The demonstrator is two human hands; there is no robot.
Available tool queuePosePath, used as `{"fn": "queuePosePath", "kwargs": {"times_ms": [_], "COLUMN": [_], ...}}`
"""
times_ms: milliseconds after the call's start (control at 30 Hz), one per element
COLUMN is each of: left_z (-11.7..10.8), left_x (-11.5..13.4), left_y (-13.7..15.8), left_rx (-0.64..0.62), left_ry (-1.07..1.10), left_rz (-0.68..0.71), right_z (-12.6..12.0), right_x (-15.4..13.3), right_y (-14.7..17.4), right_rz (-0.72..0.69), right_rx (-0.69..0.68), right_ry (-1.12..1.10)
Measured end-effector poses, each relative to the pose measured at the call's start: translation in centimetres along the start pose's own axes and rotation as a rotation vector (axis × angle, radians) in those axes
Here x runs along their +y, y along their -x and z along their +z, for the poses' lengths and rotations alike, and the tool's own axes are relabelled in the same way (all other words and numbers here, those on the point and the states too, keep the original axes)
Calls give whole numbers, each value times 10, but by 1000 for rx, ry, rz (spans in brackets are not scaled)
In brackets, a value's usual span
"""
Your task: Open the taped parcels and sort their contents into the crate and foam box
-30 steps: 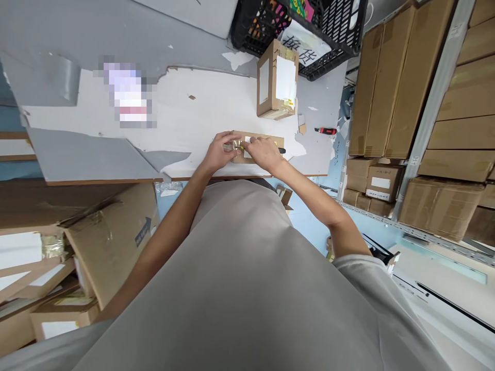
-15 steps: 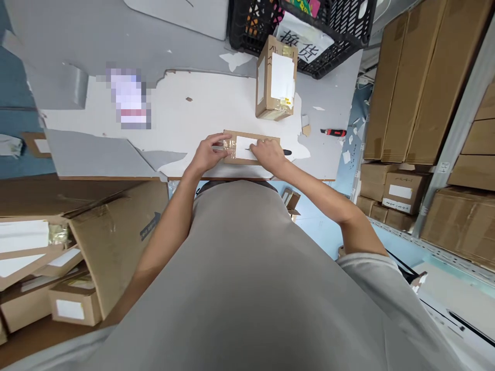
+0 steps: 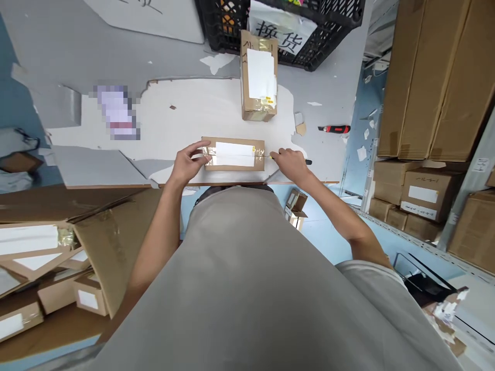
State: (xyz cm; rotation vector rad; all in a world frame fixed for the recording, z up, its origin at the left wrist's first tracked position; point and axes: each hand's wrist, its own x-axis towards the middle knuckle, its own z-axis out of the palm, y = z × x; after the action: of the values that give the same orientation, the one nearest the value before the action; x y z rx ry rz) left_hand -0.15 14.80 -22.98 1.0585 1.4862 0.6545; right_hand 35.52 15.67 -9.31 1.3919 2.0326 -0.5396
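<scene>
A small flat cardboard box with a white label lies near the table's front edge. Clear tape covers both its ends, and a thin line runs lengthwise across the label. My left hand grips the left end between thumb and fingers. Just past the box's right end, my right hand is closed round a knife. The thin blade points left toward the box, and a black handle end sticks out behind the fist; the rest of the handle is hidden.
Behind stand a taped box and a black plastic crate. A red-and-black utility knife lies to the right. A large open carton with smaller boxes is at lower left. Shelves of cartons line the right side.
My right hand has drawn the knife rightward along the box, from over the label to beyond the right end. My left hand still holds the left end. The whole view has shifted slightly.
</scene>
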Motion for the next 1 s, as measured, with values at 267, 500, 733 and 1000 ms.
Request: {"fn": "queuePosePath", "kwargs": {"times_ms": [267, 500, 733, 1000], "left_z": [10, 4, 5, -4], "left_x": [1, -11, -8, -21], "left_y": [6, 15, 17, 14], "left_rx": [108, 213, 275, 300], "left_ry": [-19, 8, -22, 48], "left_rz": [-20, -38, -67, -67], "right_z": [20, 63, 147, 153], "right_x": [23, 68, 29, -45], "right_y": [-17, -18, -65, -77], "right_rz": [-111, -129, 213, 444], "right_rx": [58, 185, 281, 106], "right_ry": [-91, -517, -1688, -1931]}}
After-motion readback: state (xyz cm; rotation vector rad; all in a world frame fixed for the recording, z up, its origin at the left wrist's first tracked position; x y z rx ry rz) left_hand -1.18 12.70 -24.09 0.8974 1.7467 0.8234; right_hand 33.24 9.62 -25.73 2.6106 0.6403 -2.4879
